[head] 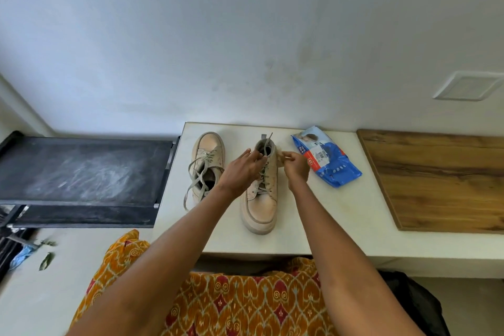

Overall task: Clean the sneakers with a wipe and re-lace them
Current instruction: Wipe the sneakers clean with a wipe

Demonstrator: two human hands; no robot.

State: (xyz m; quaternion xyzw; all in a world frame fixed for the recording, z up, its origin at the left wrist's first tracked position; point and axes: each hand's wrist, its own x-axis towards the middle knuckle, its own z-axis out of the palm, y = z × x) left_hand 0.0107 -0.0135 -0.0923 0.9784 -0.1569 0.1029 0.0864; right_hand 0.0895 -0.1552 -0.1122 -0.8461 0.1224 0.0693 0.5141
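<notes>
Two beige sneakers stand on a white table (341, 215). The right sneaker (261, 207) points its toe toward me and is laced with grey laces. My left hand (241, 170) holds this sneaker at its collar, fingers pinching the lace there. My right hand (296, 166) is at the collar's right side, its fingers pinched on something small and pale, a wipe or lace end; I cannot tell which. The left sneaker (207, 155) points away, its loose grey laces (194, 183) trailing over the table. A blue pack of wipes (328, 163) lies to the right.
A wooden board (441, 180) covers the table's right part. A black dusty shelf (81, 172) stands to the left, at a lower level. A white wall is close behind the table. My patterned orange clothing (231, 297) is at the near edge.
</notes>
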